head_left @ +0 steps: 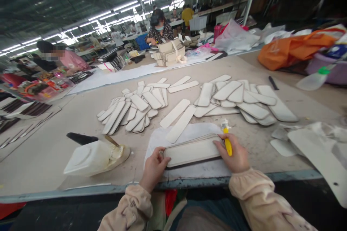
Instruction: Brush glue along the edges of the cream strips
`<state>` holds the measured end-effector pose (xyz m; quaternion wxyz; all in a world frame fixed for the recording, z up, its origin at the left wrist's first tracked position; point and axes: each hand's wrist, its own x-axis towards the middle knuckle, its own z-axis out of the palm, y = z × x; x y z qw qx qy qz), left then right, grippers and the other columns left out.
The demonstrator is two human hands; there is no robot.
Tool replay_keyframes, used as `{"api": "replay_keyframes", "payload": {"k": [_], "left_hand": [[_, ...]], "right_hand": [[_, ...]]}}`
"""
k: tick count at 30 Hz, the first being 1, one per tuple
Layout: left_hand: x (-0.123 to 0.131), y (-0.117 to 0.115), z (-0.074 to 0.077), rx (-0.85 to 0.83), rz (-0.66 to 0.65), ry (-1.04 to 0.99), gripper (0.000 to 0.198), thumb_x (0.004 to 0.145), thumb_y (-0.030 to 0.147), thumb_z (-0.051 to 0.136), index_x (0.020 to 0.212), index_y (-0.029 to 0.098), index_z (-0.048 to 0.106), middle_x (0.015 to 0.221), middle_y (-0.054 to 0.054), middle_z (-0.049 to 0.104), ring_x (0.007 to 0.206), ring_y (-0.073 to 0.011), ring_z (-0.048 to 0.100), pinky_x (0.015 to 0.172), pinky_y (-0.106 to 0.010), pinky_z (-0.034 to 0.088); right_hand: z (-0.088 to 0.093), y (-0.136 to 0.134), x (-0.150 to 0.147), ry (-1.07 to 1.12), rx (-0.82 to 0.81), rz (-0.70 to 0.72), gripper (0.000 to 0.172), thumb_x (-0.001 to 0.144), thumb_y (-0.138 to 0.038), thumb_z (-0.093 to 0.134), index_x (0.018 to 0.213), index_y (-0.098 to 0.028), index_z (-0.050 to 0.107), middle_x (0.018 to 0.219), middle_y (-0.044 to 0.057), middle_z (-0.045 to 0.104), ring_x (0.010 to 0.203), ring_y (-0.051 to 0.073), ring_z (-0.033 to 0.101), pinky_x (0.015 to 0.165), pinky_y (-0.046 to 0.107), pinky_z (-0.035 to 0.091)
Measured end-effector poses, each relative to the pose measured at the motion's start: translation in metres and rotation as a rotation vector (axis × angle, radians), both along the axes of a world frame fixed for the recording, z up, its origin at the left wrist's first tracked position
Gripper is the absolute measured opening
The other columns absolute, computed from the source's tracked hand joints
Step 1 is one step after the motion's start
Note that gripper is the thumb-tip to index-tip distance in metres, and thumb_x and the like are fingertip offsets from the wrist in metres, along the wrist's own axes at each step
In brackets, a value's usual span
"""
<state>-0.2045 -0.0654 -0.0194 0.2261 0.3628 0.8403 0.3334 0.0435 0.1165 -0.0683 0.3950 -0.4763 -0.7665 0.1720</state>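
A neat stack of long white strips with rounded corners [193, 151] lies on a white sheet [155, 139] at the table's near edge. My left hand [155, 168] is closed on the stack's left end, thumb on top. At the right end, my right hand [235, 155] pinches the stack between thumb and fingers. It also holds a yellow-handled brush [228, 145], bristles pointing away from me. Loose white strips [177, 126] lie just beyond. To the left, a cut-open white plastic jug [86, 157] lies on its side, with pale residue at its mouth and a stick in it.
Heaps of similar strips spread left [138, 103] and right [230, 95]. Near the right edge lie larger white pieces [311, 140], a squeeze bottle [314, 79] and an orange bag [295, 48]. Co-workers sit across the table, one behind a bundled stack [169, 52].
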Motion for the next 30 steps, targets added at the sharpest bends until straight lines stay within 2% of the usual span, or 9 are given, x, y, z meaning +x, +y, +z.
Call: {"api": "replay_keyframes", "payload": {"k": [5, 10, 13, 15, 18, 20, 23, 26, 30], "left_hand": [[0.004, 0.003, 0.007, 0.107, 0.132, -0.121, 0.031, 0.059, 0.034, 0.074, 0.080, 0.016, 0.060, 0.063, 0.005, 0.053, 0.058, -0.0124, 0.050, 0.058, -0.024, 0.039], [0.009, 0.000, 0.019, 0.365, 0.214, -0.576, 0.035, 0.061, 0.037, 0.078, 0.078, 0.016, 0.056, 0.064, 0.005, 0.058, 0.058, -0.0099, 0.053, 0.054, -0.020, 0.042], [0.014, 0.001, 0.033, 0.492, 0.276, -0.814, 0.037, 0.062, 0.034, 0.081, 0.083, 0.017, 0.056, 0.072, 0.003, 0.064, 0.062, -0.0104, 0.059, 0.055, -0.019, 0.048], [0.018, 0.005, 0.044, 0.566, 0.284, -0.904, 0.035, 0.064, 0.029, 0.081, 0.089, 0.017, 0.059, 0.084, -0.001, 0.068, 0.072, -0.0137, 0.065, 0.062, -0.022, 0.053], [0.028, 0.015, 0.055, 0.586, 0.279, -1.029, 0.033, 0.072, 0.022, 0.075, 0.102, 0.017, 0.063, 0.105, -0.008, 0.070, 0.095, -0.0222, 0.068, 0.078, -0.032, 0.058], [0.034, 0.023, 0.058, 0.575, 0.290, -1.070, 0.029, 0.077, 0.019, 0.069, 0.105, 0.016, 0.064, 0.113, -0.011, 0.068, 0.105, -0.0256, 0.065, 0.084, -0.037, 0.058], [0.039, 0.034, 0.057, 0.599, 0.315, -1.049, 0.024, 0.081, 0.018, 0.065, 0.105, 0.013, 0.065, 0.114, -0.013, 0.068, 0.109, -0.0274, 0.064, 0.087, -0.039, 0.058], [0.040, 0.040, 0.054, 0.615, 0.324, -1.020, 0.024, 0.081, 0.017, 0.064, 0.104, 0.010, 0.065, 0.106, -0.014, 0.071, 0.108, -0.0286, 0.065, 0.087, -0.040, 0.058], [0.041, 0.041, 0.050, 0.588, 0.344, -1.004, 0.023, 0.081, 0.015, 0.064, 0.102, 0.009, 0.066, 0.103, -0.014, 0.071, 0.107, -0.0292, 0.065, 0.087, -0.041, 0.058]], "right_hand": [[0.005, -0.005, -0.003, 0.119, 0.025, 0.052, 0.027, 0.084, -0.040, 0.062, 0.105, -0.024, 0.056, 0.105, 0.005, 0.069, 0.089, 0.023, 0.068, 0.076, 0.035, 0.054], [0.016, -0.008, -0.003, 0.356, -0.192, 0.136, 0.030, 0.081, -0.039, 0.066, 0.104, -0.024, 0.053, 0.098, 0.004, 0.069, 0.080, 0.020, 0.068, 0.075, 0.037, 0.056], [0.035, -0.006, -0.004, 0.560, -0.304, 0.190, 0.034, 0.077, -0.040, 0.071, 0.097, -0.024, 0.049, 0.101, 0.005, 0.069, 0.080, 0.019, 0.068, 0.077, 0.037, 0.057], [0.054, 0.001, -0.006, 0.682, -0.336, 0.223, 0.039, 0.073, -0.042, 0.074, 0.092, -0.024, 0.046, 0.095, 0.005, 0.070, 0.081, 0.020, 0.068, 0.078, 0.038, 0.057], [0.080, 0.017, -0.008, 0.783, -0.350, 0.285, 0.044, 0.069, -0.046, 0.076, 0.089, -0.025, 0.043, 0.088, 0.004, 0.069, 0.081, 0.021, 0.068, 0.079, 0.039, 0.057], [0.090, 0.030, -0.009, 0.794, -0.362, 0.328, 0.046, 0.068, -0.047, 0.077, 0.088, -0.026, 0.042, 0.086, 0.003, 0.069, 0.081, 0.021, 0.068, 0.078, 0.038, 0.056], [0.082, 0.047, -0.011, 0.775, -0.374, 0.343, 0.047, 0.066, -0.050, 0.076, 0.086, -0.025, 0.042, 0.079, 0.001, 0.068, 0.074, 0.019, 0.067, 0.069, 0.034, 0.056], [0.056, 0.054, -0.011, 0.711, -0.360, 0.318, 0.045, 0.067, -0.052, 0.075, 0.087, -0.024, 0.044, 0.075, -0.001, 0.066, 0.068, 0.018, 0.065, 0.064, 0.033, 0.054], [0.034, 0.051, -0.005, 0.465, -0.302, 0.238, 0.039, 0.073, -0.052, 0.070, 0.089, -0.023, 0.049, 0.075, 0.000, 0.066, 0.066, 0.019, 0.064, 0.065, 0.035, 0.053]]}}
